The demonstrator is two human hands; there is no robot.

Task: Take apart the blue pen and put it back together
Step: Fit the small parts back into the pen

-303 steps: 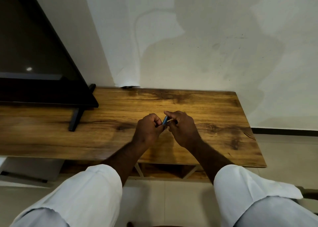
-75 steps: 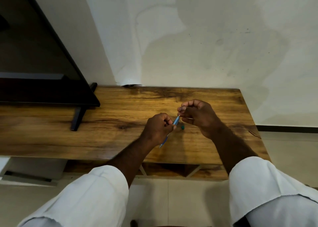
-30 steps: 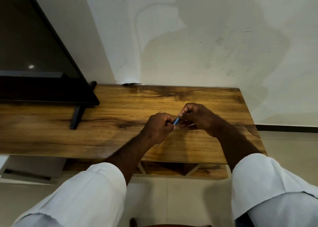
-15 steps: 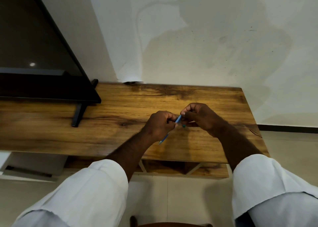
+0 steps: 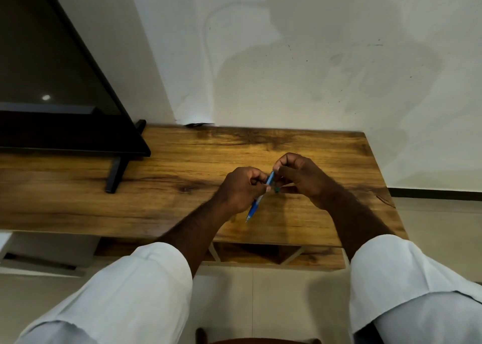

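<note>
Left hand (image 5: 241, 191) clamped round slim blue plastic pen (image 5: 257, 203), long axis diagonal, tip pointing down-left twd camera. Right hand (image 5: 300, 179) pinches pen's upper end; both above brown wooden bench (image 5: 169, 187).

Middle of blue pen (image 5: 254, 206) hidden inside closed left hand (image 5: 241, 191), upper end masked by right hand (image 5: 300, 178) fingers, small teal piece (image 5: 277, 188) there too small to identify, television (image 5: 52, 83) cut by left edge.

Both hands (image 5: 273, 184) pinch blue pen (image 5: 257, 203) above wooden table (image 5: 156, 208).
</note>
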